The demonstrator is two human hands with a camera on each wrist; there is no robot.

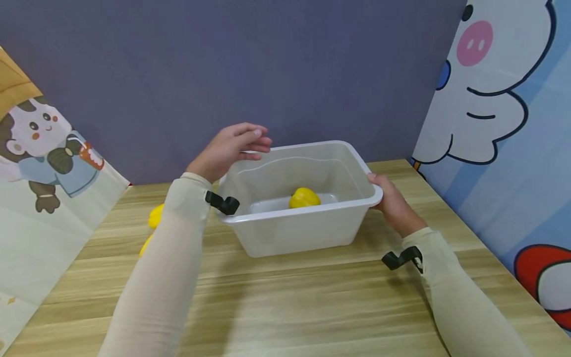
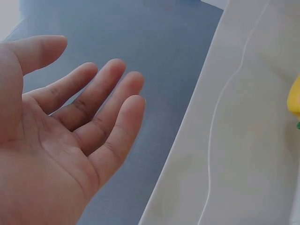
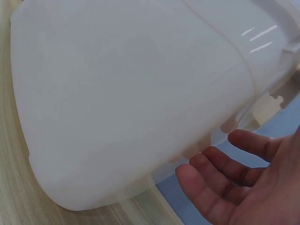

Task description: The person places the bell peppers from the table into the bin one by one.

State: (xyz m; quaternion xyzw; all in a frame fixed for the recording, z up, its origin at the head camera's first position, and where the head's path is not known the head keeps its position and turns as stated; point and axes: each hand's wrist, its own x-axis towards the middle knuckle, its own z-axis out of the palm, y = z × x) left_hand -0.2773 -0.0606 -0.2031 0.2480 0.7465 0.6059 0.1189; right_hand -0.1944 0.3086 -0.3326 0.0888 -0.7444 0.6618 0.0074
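A translucent white plastic bin (image 1: 285,233) stands on the wooden table (image 1: 312,297) with one yellow pepper (image 1: 304,198) on its floor. My left hand (image 1: 236,146) hovers over the bin's back-left rim with relaxed fingers and holds nothing. The left wrist view shows its bare palm (image 2: 70,140) beside the bin's rim (image 2: 187,154) and a sliver of the pepper (image 2: 295,96). My right hand (image 1: 392,201) is at the bin's right end, thumb by the rim corner. In the right wrist view its loosely bent fingers (image 3: 220,173) reach under the rim, close to the bin's wall (image 3: 131,103).
Two more yellow pieces (image 1: 155,215) lie on the table left of the bin, partly hidden by my left sleeve. A grey wall stands behind the bin, and cartoon-printed panels close in the left (image 1: 44,198) and right (image 1: 513,148) sides.
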